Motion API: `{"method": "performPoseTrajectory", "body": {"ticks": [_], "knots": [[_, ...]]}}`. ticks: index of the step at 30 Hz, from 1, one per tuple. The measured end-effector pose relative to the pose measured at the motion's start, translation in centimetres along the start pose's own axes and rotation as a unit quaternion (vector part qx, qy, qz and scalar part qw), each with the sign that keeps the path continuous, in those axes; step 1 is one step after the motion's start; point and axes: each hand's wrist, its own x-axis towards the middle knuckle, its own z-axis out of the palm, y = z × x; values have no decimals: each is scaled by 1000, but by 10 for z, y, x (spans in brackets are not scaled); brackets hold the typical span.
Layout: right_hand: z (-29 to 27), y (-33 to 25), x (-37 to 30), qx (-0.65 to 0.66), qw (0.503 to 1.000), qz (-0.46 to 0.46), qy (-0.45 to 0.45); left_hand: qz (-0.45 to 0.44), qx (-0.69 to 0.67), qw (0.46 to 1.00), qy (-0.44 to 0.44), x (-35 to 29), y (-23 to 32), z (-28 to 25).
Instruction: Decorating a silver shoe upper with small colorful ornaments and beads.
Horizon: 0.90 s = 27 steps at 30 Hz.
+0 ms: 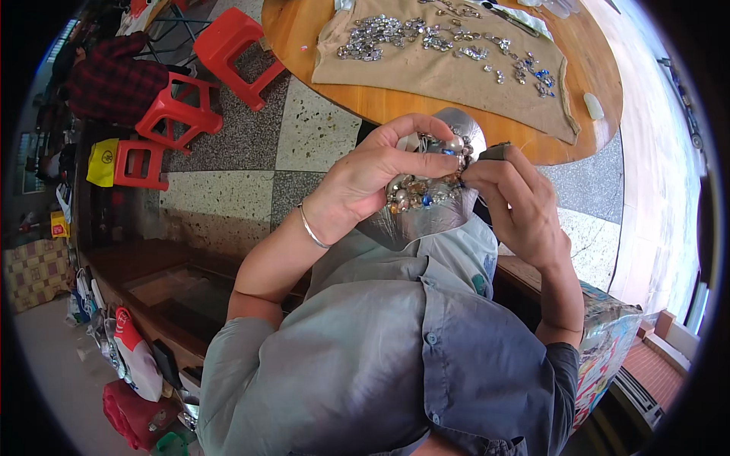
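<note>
My left hand grips a curved piece of shiny silver material above my lap, thumb and fingers closed near its upper edge. Pearls, clear stones and a few blue and amber ones form a cluster of beadwork on its surface. My right hand is at the right side of the beadwork, thumb and fingers pinched together. What sits in that pinch is too small to make out. A dark finger guard wraps one of the right fingers. A thin bangle circles my left wrist.
Ahead stands a round wooden table with a tan cloth bearing many loose stones. A small whitish object lies near the table's right edge. Red stools and a person in a checked shirt are at the left.
</note>
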Motion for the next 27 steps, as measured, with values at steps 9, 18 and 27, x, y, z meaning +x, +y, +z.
{"method": "performPoseTrajectory", "body": {"ticks": [9, 18, 27], "knots": [[17, -6, -3, -9, 999, 44, 10, 1, -6, 999, 33, -1, -8, -9], [26, -15, 1, -89, 996, 18, -17, 7, -10, 999, 31, -5, -14, -22], [39, 3, -4, 39, 998, 35, 30, -4, -22, 999, 30, -3, -16, -27]]}}
